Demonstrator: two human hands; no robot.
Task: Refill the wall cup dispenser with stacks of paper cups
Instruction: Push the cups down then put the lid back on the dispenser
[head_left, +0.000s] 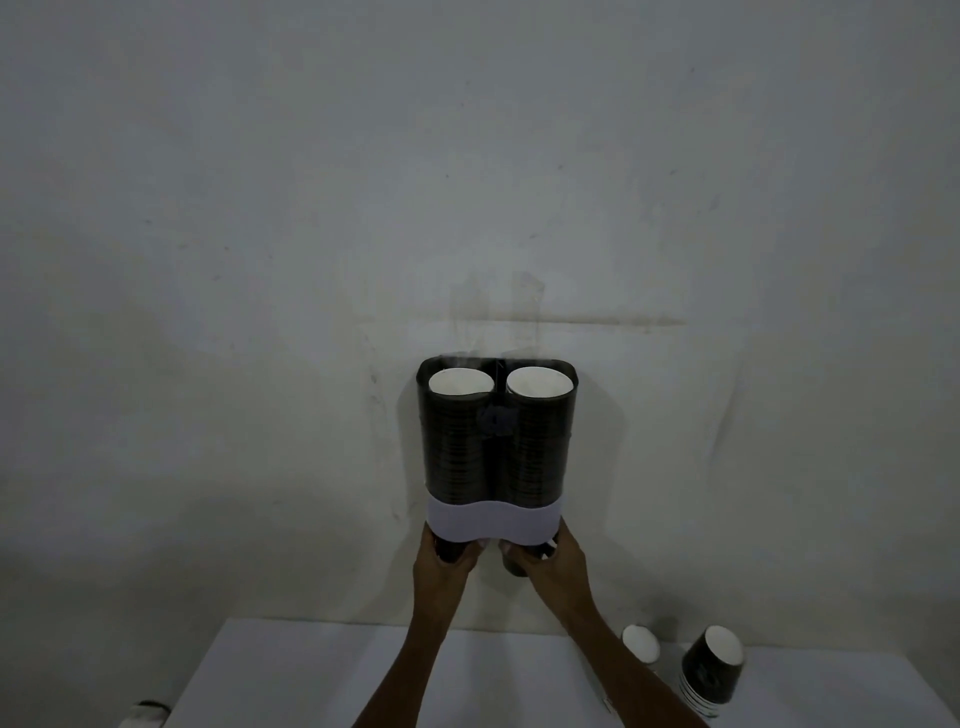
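Observation:
The wall cup dispenser (496, 522) hangs on the wall at centre, a dark twin-tube body with a pale band at its base. Each tube holds a stack of dark paper cups; the white inside of the top cup shows in the left tube (461, 383) and in the right tube (539, 383). Under the band, my left hand (444, 564) is closed around the bottom cup of the left stack (451, 551). My right hand (550, 564) grips the bottom cup of the right stack (515, 564).
A white table (322, 675) stands below the dispenser. On its right side sits a short leaning stack of dark cups (709, 675), and a further cup (641, 643) is behind it. A small pale object (148, 711) lies at the lower left.

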